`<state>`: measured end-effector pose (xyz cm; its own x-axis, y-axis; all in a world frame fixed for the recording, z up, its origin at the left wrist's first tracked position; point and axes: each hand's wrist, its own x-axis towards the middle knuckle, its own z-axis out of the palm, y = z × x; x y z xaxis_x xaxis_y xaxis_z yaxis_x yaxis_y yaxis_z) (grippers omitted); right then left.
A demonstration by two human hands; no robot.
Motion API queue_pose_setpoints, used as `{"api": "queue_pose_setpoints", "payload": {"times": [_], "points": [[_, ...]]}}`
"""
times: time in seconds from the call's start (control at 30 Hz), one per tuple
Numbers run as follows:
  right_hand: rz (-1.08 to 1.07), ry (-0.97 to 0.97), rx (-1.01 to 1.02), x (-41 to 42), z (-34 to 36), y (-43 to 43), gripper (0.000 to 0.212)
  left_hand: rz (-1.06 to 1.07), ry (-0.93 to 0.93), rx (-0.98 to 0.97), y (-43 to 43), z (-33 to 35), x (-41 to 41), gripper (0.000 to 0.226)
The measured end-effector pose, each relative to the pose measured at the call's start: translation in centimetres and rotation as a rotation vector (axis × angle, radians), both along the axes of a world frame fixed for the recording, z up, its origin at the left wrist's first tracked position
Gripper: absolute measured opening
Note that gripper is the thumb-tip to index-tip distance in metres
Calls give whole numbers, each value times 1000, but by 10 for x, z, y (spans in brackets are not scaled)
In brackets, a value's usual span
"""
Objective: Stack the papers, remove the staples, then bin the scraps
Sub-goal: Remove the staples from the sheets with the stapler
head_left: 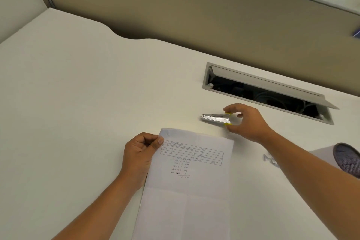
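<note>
the left hand [139, 152] has its grip clamped on the top left corner of the papers [191, 181], thumb on top; the sheets lie flat on the table [78, 103] just in front of the person. the right hand [247, 121] has its grip closed on the yellow end of the staple remover [214, 118], just beyond the sheets' far right corner, metal nose pointing left. to do this step well, i judge the corner should be pinned flat while the nose slides low under the staple and levers gently, so the paper does not tear. no staple can be made out; the thumb covers that corner. how many sheets are stacked cannot be told, nor whether the tool touches the table. small pale scraps [269, 159] by the right forearm are blurred, and the grey bin [344, 159] is cut off at the right edge
</note>
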<state>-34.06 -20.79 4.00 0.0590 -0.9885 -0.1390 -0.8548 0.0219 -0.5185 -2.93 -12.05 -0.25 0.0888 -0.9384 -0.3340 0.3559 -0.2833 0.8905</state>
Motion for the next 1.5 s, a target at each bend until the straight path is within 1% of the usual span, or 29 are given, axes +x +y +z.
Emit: {"api": "queue_pose_setpoints", "payload": {"times": [0.13,0.17,0.23,0.27,0.3,0.37,0.43,0.5,0.53,0.6,0.67,0.73,0.77,0.8,0.83,0.87,0.9,0.93,0.97,1.0,1.13,1.2,1.33,1.5], "points": [[-26,32,5,-4,-8,1,46,-7,-6,5,-1,0,1,31],[-29,42,12,-5,-9,1,45,-3,-11,7,-1,0,1,29],[-42,75,13,-6,-8,3,49,12,-15,18,-1,1,-2,10],[-58,89,-2,-5,-6,5,52,15,-19,26,-1,3,-3,4],[-90,89,-40,-4,-4,10,54,13,-18,31,-1,4,-3,2],[-193,31,-163,4,7,27,47,3,-10,51,1,8,-3,6],[-277,-83,-249,20,22,56,35,-19,-27,60,5,12,-2,12],[-347,-237,-214,41,38,91,24,-53,-88,18,13,20,-4,15],[-388,-323,-159,52,46,110,19,-57,-181,-52,20,27,-5,18],[-440,-532,-31,74,65,148,14,-17,-469,-302,38,50,-7,26],[-439,-754,63,91,87,179,24,35,-692,-625,55,80,-9,25],[-433,-933,137,106,115,205,31,28,-878,-967,76,112,-9,23],[-431,-1014,159,113,130,214,32,9,-969,-1125,86,124,-8,24],[-407,-1088,172,120,144,222,29,-5,-1039,-1254,94,134,-7,25],[-363,-1151,176,125,157,230,21,-19,-1085,-1340,102,143,-5,30],[-311,-1200,179,129,168,237,18,-18,-1120,-1402,109,151,-3,35],[-255,-1228,182,131,178,243,30,-7,-1146,-1458,115,158,-2,39],[-207,-1233,178,134,186,250,43,11,-1163,-1509,121,165,0,38],[-183,-1224,161,136,190,254,50,30,-1180,-1549,125,170,1,37],[-173,-1212,140,138,195,259,52,50,-1194,-1582,130,176,2,37],[-125,-1213,77,143,203,275,46,103,-1219,-1681,145,191,6,30],[-111,-1203,53,144,205,281,47,91,-1200,-1668,152,195,8,32],[-80,-1153,13,145,210,290,48,106,-1187,-1664,167,201,7,27],[-85,-1148,27,144,212,297,43,102,-1195,-1631,178,205,9,36]]}}
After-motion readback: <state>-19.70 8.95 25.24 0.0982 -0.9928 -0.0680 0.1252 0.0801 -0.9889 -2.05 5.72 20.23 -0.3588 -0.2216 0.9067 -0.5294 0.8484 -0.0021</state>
